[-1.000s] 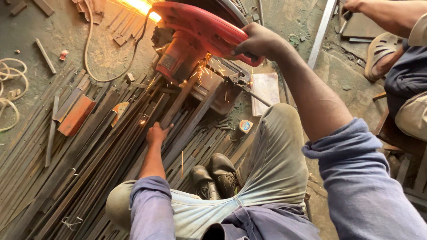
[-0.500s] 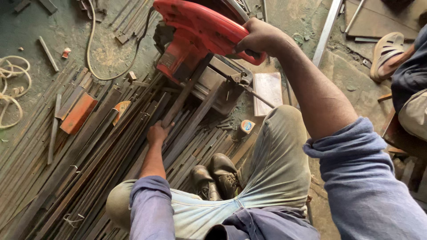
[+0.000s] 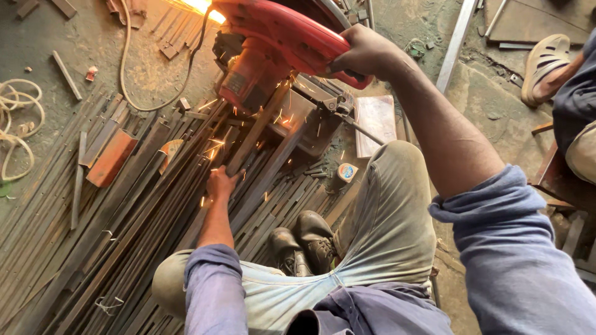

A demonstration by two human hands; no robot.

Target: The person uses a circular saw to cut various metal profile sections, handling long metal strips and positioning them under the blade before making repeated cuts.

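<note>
Right hand (image 3: 366, 53) reaches forward, arm extended, fingers clenched tight — left hand (image 3: 220, 184) presses down low, palm flat, elbow bent.

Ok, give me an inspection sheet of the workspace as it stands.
Surface: dirty concrete floor, mostly covered by metal.
Job's things: red chop saw throwing sparks; long steel bar fed under it.
Clutter: steel strips, orange block, offcuts, small round tin.
Grips: right hand closed on saw handle; left hand pressing the bar.
Cables: saw cord looping over floor; pale coil at the left edge.
Surroundings: another person's sandalled foot at top right.
</note>
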